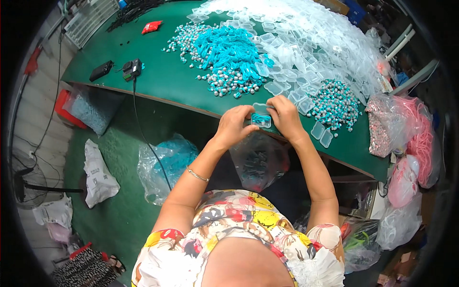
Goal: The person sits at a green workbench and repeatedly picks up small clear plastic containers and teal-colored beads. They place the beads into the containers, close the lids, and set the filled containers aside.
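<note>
Between both hands, at the table's front edge, is a small clear plastic case [261,120] with its lid raised and a coiled turquoise cord inside. My left hand [235,126] grips its left side, fingers and thumb closed around it. On the right, my right hand [285,116] pinches the case near the lid. Beyond my hands lies a heap of turquoise cords [231,47], with small grey-and-turquoise plugs [232,82] around it. A pile of short grey-and-turquoise plugs [335,103] sits to the right. An opened clear case [321,134] rests beside that pile.
A large mound of clear cases [315,40] covers the far right of the green table [162,62]. At left are a black device [132,70] with a hanging cable, a black pouch [101,71] and a red packet [152,27]. Plastic bags [167,160] stand below; pink cords [420,143] hang right.
</note>
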`<state>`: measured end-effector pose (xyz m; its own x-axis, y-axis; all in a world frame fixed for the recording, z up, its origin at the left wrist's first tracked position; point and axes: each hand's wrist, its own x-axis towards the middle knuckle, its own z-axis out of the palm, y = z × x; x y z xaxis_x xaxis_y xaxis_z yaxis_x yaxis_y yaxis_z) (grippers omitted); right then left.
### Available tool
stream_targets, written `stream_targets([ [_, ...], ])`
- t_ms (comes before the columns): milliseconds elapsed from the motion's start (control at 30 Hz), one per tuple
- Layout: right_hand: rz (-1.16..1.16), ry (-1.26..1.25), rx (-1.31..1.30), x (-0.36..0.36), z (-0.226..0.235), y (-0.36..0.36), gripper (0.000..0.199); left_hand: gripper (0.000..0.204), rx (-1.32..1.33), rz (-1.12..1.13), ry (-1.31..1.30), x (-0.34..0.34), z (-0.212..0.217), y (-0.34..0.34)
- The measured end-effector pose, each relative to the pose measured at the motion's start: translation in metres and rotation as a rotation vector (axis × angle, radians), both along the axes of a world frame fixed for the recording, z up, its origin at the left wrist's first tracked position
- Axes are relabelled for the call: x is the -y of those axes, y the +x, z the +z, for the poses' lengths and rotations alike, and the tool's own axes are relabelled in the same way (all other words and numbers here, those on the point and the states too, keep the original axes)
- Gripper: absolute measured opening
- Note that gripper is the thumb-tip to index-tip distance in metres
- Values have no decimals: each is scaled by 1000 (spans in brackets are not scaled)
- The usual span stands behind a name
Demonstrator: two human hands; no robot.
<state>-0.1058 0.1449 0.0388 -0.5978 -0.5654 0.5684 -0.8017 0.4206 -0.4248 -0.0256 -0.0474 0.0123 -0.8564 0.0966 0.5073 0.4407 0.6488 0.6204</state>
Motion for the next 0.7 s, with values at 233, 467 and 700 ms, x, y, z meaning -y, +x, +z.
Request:
stream_targets([
  [233,34,-85,-28,-4,-7,13,17,38,-13,11,7,1,-4,3],
  [467,38,-140,-56,-11,-20,22,20,36,-74,34,-9,-3,-6,4],
  [700,11,-177,-114,-5,-37,19,21,39,-92,27,-54,0,-8,1],
])
